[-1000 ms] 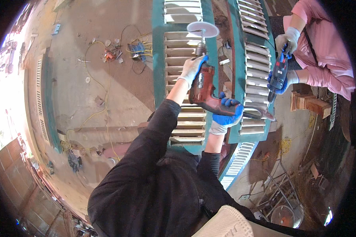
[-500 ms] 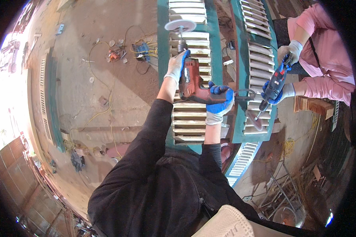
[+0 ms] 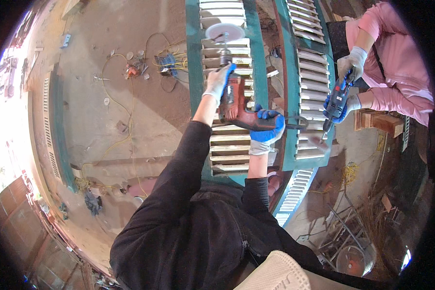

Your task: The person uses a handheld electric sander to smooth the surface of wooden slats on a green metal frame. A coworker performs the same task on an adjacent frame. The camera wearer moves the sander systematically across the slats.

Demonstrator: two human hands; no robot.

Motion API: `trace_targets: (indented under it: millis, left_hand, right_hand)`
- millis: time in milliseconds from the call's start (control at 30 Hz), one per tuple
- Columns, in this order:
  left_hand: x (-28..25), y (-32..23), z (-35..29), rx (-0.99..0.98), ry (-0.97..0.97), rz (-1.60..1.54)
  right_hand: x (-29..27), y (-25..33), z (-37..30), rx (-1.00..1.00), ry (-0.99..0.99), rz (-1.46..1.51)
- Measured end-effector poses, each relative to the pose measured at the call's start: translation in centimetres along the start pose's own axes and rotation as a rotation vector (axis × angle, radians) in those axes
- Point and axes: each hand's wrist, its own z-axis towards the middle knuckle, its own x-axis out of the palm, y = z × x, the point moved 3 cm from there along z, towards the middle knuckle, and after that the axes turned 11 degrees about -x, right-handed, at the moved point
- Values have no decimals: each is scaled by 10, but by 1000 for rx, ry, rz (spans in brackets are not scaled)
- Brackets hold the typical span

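Both my hands, in white and blue work gloves, grip a red power drill (image 3: 233, 99). My left hand (image 3: 219, 83) wraps round its front end, just behind the chuck. Round the rear handle closes my right hand (image 3: 267, 129), with the black cord leading off beside it. A round sanding disc (image 3: 225, 32), blurred as if spinning, is fitted to the drill's tip. It lies over the upper slats of a green-framed louvred shutter (image 3: 193, 58); whether it touches them I cannot tell. Pale, bare-looking slats fill the shutter's frame beneath the drill.
At right, a co-worker in a pink top (image 3: 401, 67) holds a dark power tool (image 3: 339, 99) over a second green shutter (image 3: 291, 111). Yellow cords (image 3: 104, 150) and a blue object (image 3: 168, 64) lie on the floor at left. Wooden blocks (image 3: 379, 122) sit near the co-worker.
The drill's disc has tilted and shifted slightly right, showing more of its face. My hands keep their grip. The co-worker's tool has moved a little, and the whole view has shifted slightly.
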Motion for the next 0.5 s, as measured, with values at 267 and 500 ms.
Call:
trace_targets:
  millis: [267,500]
  left_hand:
    - [-1,36,24,-261,80,-149]
    - [40,48,35,-257,204,-402]
  right_hand:
    - [0,-3,-7,20,-58,-109]
    - [-5,22,35,13,31,-196]
